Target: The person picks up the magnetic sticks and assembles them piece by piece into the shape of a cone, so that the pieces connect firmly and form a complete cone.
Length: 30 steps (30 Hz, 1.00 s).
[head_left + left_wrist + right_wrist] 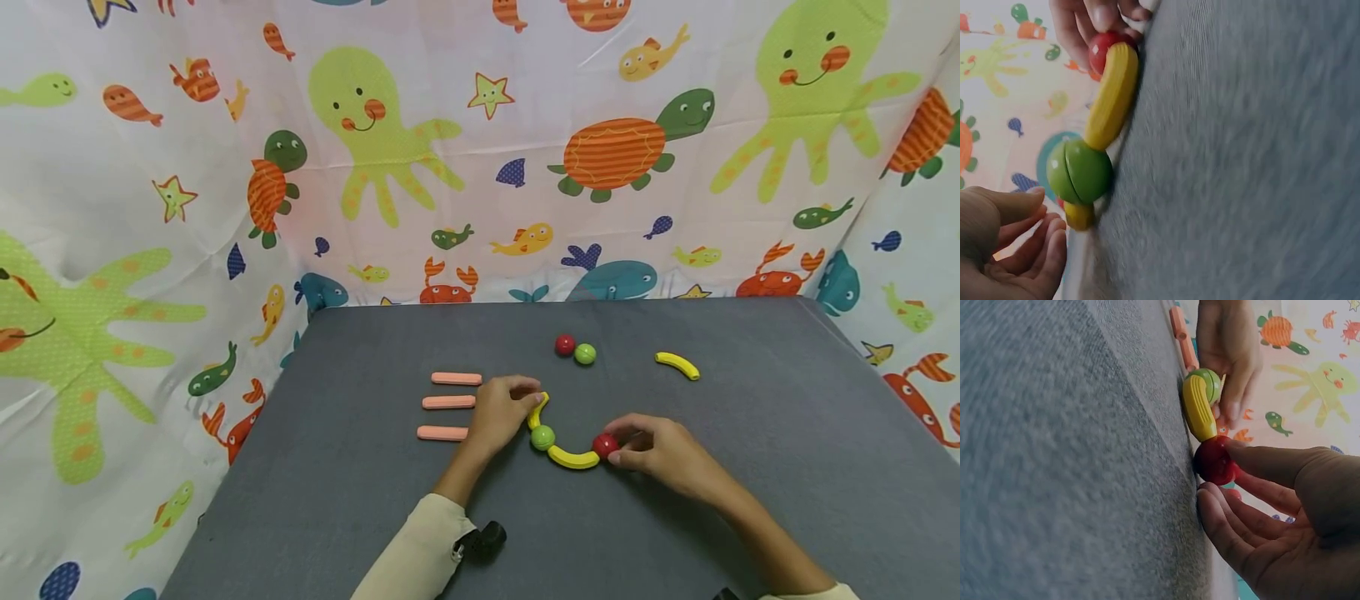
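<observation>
On the grey table, two yellow curved toy sticks, a green ball and a red ball sit end to end in a U-shaped chain. My left hand (pixel 502 412) pinches the upper end of the left yellow curved stick (pixel 535 417), which meets the green ball (pixel 542 437). From that ball the lower yellow curved stick (pixel 573 458) runs to the red ball (pixel 604 446). At the chain's right end, my right hand (pixel 660 450) holds the red ball between thumb and fingers. The right wrist view shows the thumb on top of the red ball (pixel 1215 460).
Three straight pink sticks (pixel 448 402) lie in a column left of my left hand. Farther back are another red ball (pixel 565 345) and green ball (pixel 585 354), side by side. A loose yellow curved stick (pixel 677 365) lies at the back right. A patterned curtain (pixel 420 250) borders the table.
</observation>
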### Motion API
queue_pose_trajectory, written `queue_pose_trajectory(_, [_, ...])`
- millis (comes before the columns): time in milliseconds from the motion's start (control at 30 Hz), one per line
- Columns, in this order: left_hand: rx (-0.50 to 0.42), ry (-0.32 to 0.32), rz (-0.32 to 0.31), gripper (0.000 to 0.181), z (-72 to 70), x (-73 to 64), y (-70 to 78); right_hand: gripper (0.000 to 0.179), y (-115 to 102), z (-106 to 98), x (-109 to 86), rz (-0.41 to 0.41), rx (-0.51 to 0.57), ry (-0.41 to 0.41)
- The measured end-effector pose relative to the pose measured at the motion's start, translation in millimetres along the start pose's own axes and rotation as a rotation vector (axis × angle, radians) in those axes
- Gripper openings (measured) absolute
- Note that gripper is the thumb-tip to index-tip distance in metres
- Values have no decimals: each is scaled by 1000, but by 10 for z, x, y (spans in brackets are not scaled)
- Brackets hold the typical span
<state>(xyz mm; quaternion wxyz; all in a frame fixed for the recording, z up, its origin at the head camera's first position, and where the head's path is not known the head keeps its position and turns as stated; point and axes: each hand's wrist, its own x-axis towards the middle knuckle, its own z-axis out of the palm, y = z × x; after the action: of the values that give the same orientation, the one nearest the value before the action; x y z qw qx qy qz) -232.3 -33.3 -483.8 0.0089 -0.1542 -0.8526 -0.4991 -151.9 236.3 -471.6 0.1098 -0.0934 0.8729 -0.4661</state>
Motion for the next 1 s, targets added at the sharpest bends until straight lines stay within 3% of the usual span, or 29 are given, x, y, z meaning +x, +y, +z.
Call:
queue_pose_trajectory(100, [-52, 1, 24, 26, 22, -59, 51, 32, -3, -33, -2, 6, 10, 7])
queue_pose_trajectory(267, [-118, -61, 58, 32, 63, -179, 213, 35, 13, -92, 3, -7, 10, 38])
queue_pose_trajectory(500, [-126, -149, 92, 31, 167, -317, 370, 41, 15, -179, 43, -23, -5, 122])
queue_pose_trajectory(1000, [-120, -258, 26, 35, 418, -403, 453, 45, 31, -400, 188, -123, -60, 432])
